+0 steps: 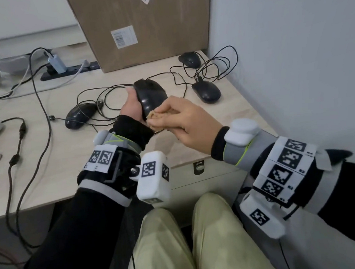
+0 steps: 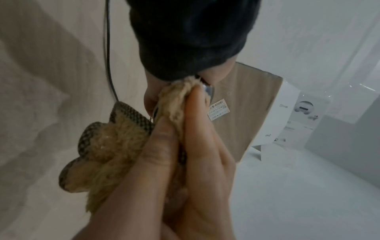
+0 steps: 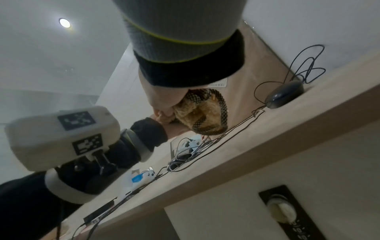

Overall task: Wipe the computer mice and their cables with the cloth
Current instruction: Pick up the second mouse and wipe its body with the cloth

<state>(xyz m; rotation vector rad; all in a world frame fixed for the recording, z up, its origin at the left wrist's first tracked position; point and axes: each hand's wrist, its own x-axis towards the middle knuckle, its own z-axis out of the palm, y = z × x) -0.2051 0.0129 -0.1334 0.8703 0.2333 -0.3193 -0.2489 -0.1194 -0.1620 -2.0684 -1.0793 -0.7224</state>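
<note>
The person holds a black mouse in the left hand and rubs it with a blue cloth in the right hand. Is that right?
Not quite: the cloth is tan, not blue, as the head view shows. The rest holds: the left hand holds the black mouse and the right hand rubs it with the cloth.

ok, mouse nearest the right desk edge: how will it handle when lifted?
The mouse looks smooth and domed, so probably slippery in a light pinch. The thin cable loops behind it look limp and overlap, so lifting likely drags them, perhaps tugging the far mouse.
</note>
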